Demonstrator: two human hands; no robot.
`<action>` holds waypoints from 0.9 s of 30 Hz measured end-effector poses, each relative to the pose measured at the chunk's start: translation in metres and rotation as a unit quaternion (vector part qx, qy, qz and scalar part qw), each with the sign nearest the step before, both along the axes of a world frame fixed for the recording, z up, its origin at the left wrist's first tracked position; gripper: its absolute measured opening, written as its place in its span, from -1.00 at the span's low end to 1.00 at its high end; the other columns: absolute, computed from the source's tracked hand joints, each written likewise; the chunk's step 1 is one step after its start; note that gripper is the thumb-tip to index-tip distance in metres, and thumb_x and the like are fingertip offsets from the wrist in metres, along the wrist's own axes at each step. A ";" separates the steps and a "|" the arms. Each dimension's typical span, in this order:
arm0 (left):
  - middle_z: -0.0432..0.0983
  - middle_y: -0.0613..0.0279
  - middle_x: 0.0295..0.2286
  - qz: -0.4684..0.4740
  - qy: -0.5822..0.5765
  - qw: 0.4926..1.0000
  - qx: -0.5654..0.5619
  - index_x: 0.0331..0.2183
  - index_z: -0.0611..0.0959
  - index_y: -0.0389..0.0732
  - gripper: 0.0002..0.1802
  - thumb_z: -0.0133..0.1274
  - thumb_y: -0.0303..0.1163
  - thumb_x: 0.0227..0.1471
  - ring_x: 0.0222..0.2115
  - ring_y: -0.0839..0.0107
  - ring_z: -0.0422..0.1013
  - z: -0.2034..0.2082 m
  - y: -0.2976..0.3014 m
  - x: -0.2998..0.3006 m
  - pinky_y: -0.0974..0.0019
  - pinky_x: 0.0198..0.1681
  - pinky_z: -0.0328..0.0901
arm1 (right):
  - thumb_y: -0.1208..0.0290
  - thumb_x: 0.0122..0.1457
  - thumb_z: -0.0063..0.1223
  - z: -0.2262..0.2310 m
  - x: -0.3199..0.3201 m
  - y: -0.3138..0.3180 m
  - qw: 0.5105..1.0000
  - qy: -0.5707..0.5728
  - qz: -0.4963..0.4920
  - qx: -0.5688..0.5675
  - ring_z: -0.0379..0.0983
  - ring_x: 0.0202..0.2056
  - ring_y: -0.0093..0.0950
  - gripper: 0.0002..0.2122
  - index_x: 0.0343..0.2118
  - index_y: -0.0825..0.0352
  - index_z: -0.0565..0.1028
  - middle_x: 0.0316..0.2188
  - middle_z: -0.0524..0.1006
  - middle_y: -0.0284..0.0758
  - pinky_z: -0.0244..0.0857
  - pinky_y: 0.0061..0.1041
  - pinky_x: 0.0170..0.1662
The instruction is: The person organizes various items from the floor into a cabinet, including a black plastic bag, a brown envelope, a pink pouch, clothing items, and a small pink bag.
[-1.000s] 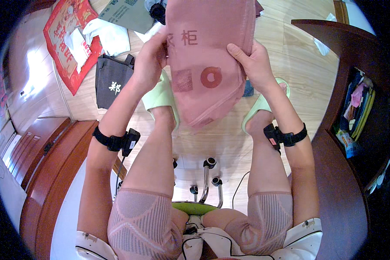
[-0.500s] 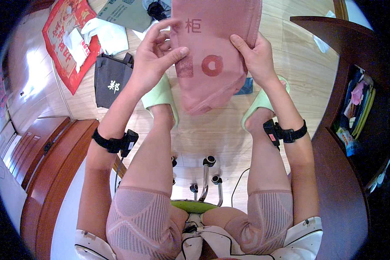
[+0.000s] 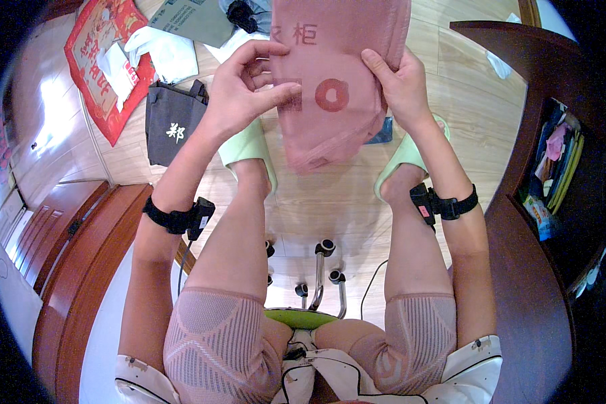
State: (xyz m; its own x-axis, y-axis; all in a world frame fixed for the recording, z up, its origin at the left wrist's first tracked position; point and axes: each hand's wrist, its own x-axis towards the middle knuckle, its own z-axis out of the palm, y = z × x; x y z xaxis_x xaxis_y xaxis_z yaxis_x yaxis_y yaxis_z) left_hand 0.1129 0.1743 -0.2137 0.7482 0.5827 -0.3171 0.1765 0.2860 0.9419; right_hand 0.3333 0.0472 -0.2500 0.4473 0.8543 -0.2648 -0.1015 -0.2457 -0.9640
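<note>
A pink fabric bag (image 3: 337,74) with a red ring mark hangs folded in front of me, above my knees. My left hand (image 3: 239,87) pinches its left edge between thumb and fingers. My right hand (image 3: 400,84) grips the right edge, fingers wrapped behind the cloth. The bag's lower end droops loosely between my two light green slippers (image 3: 249,145). Black bands with small devices sit on both wrists.
On the wooden floor to the left lie a black bag (image 3: 172,121), a red printed bag (image 3: 101,67), white cloth (image 3: 165,54) and a grey-green sheet (image 3: 195,20). A dark wooden shelf (image 3: 518,202) with colourful items stands right. Brown wooden furniture (image 3: 81,256) runs along the left. Chair casters (image 3: 323,249) show below.
The bag has been raised and folded shorter. My left hand shifted from gripping the upper left edge to pinching the cloth near the printed mark.
</note>
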 end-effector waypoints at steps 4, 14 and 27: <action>0.45 0.24 -0.28 -0.006 0.075 0.993 0.086 -0.15 0.46 -0.32 -0.59 0.21 -0.59 -0.09 -0.25 0.51 0.43 -0.007 -0.004 0.004 0.46 -0.18 0.39 | 0.36 0.13 0.14 0.005 -0.003 0.002 1.000 -0.027 -0.010 0.007 0.49 -0.30 -0.58 -0.76 -0.20 0.40 0.51 -0.32 0.60 -0.31 0.38 -0.53 -0.21; 0.41 0.31 -0.33 0.045 0.053 0.983 0.170 -0.38 0.57 -0.31 -0.91 0.11 -0.50 0.03 -0.37 0.58 0.36 -0.020 -0.002 -0.001 0.53 -0.31 0.31 | 0.38 0.12 0.14 0.007 -0.002 0.003 0.995 -0.097 -0.011 0.017 0.50 -0.31 -0.57 -0.78 -0.22 0.40 0.51 -0.35 0.60 -0.28 0.37 -0.52 -0.21; 0.49 0.12 -0.54 -0.332 0.189 0.911 0.157 -0.47 0.62 -0.32 -0.44 0.02 0.08 0.07 -0.49 0.34 0.41 0.004 -0.011 -0.006 0.24 -0.37 0.31 | 0.38 0.14 0.15 0.001 0.027 0.000 0.987 -0.150 -0.055 0.023 0.47 -0.29 -0.63 -0.75 -0.19 0.43 0.48 -0.29 0.57 -0.33 0.35 -0.61 -0.21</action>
State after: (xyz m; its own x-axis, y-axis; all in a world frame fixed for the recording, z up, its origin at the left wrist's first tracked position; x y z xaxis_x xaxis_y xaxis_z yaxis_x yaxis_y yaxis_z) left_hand 0.1070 0.1633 -0.2095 0.8405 0.1484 -0.5211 0.5412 -0.2747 0.7948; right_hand 0.3603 0.0473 -0.2486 0.5898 0.8047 -0.0681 0.1663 -0.2036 -0.9648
